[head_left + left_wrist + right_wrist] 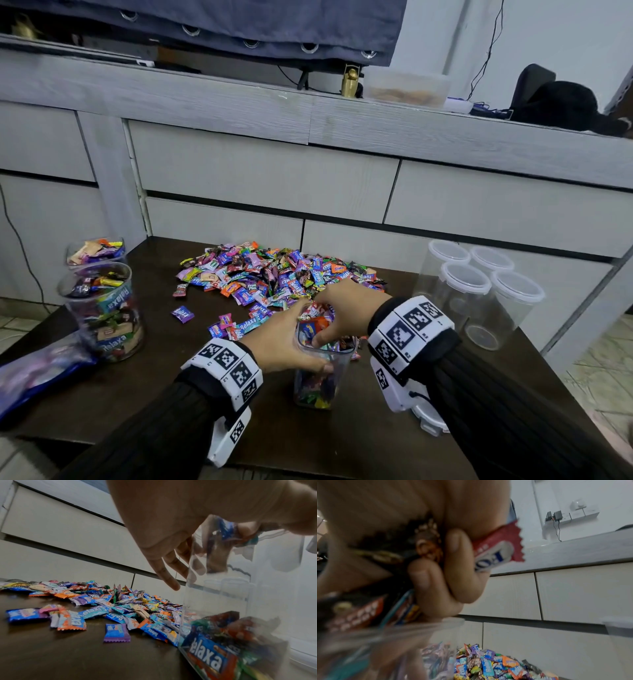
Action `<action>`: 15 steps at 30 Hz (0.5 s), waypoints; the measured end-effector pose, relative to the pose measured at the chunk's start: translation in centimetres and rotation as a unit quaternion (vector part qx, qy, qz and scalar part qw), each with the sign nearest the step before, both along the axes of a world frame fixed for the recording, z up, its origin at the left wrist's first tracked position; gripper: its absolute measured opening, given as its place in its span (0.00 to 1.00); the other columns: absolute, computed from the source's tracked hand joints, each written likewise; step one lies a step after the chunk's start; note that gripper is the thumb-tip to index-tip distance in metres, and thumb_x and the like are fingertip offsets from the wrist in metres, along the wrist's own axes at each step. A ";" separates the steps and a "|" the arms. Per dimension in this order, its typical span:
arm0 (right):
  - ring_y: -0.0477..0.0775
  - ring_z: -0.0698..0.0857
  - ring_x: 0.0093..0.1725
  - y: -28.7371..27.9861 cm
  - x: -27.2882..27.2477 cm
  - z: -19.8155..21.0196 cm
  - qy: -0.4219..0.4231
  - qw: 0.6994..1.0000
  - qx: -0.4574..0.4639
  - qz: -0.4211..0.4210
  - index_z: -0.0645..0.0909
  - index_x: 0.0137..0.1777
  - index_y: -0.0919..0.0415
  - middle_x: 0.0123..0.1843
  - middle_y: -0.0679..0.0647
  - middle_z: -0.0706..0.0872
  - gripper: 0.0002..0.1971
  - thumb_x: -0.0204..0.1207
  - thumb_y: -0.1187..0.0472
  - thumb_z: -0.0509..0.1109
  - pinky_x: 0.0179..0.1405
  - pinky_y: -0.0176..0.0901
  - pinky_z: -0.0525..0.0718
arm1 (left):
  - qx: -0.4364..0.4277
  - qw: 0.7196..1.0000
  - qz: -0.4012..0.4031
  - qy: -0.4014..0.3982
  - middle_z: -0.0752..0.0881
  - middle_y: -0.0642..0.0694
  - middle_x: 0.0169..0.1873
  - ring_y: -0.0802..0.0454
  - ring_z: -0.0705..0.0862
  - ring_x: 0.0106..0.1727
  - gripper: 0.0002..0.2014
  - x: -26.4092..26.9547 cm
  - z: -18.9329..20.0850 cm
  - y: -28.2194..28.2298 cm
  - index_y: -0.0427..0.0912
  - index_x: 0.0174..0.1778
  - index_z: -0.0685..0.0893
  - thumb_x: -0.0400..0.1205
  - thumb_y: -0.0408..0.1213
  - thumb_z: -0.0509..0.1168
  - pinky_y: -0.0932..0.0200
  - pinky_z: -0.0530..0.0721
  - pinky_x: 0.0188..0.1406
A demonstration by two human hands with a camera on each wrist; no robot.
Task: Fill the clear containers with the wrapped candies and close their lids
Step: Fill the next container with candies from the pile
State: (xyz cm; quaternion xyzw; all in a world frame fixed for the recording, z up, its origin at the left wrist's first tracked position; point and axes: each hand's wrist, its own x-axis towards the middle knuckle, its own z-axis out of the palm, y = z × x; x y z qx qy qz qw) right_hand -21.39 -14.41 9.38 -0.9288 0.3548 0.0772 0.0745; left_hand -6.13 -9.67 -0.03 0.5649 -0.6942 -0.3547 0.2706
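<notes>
Near the front edge of the dark wooden table (239, 431), the left hand (284, 337) is wrapped around the upper wall of an open clear container (322, 380), with the thumb on the near side and the other fingers (173, 566) pressing on the far side, so the container stands upright and steady. Directly over its mouth, the right hand (346, 310) is clenched on a handful of wrapped candies (426, 550); one red wrapper (498, 547) sticks out between the fingers. The container looks about half full with candies at the bottom, although the exact level is difficult to judge. To do this step well, I think the right hand should go low, until the fingertips are inside the rim, and only then loosen, because wrappers that stick out can catch on the edge and fall on the table. The left hand should keep its hold below the rim, so it does not block the opening. Behind the hands lies the big pile of candies (274, 274), enough for many more handfuls. At the left stand two filled containers (102, 308) without lids, and at the right stand four empty lidded containers (479, 291), so much of the task is still to do.
</notes>
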 end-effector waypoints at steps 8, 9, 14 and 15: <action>0.51 0.79 0.38 -0.1 -0.4 0.3 -0.053 0.999 -0.010 -0.003 0.83 0.41 0.57 0.34 0.47 0.79 0.15 0.70 0.46 0.76 0.32 0.42 0.74 | -0.014 0.999 -0.013 0.025 0.82 0.56 0.63 0.61 0.82 0.64 0.42 -0.3 0.3 0.2 0.55 0.69 0.69 0.63 0.51 0.84 0.49 0.81 0.68; 0.51 0.79 0.38 0.0 -0.2 0.2 -0.067 0.998 -0.015 0.001 0.83 0.41 0.57 0.33 0.47 0.79 0.13 0.72 0.47 0.75 0.34 0.44 0.76 | -0.016 0.999 -0.015 0.027 0.82 0.57 0.63 0.61 0.82 0.64 0.42 -0.3 0.3 0.2 0.58 0.69 0.68 0.64 0.50 0.84 0.50 0.81 0.67; 0.45 0.73 0.29 0.7 0.9 -1.4 -0.183 0.982 -0.050 -0.001 0.81 0.48 0.61 0.36 0.53 0.82 0.10 0.82 0.54 0.65 0.34 0.42 0.70 | -0.044 0.999 -0.007 0.013 0.83 0.65 0.55 0.74 0.81 0.56 0.37 -0.4 0.2 0.2 0.65 0.59 0.68 0.60 0.58 0.82 0.69 0.80 0.53; 0.46 0.72 0.28 0.9 1.1 -1.9 -0.231 0.972 -0.041 -0.018 0.80 0.48 0.62 0.36 0.54 0.82 0.11 0.83 0.55 0.63 0.33 0.42 0.68 | -0.048 0.999 -0.003 0.013 0.85 0.66 0.50 0.74 0.83 0.53 0.36 -0.5 0.2 0.2 0.62 0.58 0.69 0.59 0.60 0.81 0.73 0.79 0.49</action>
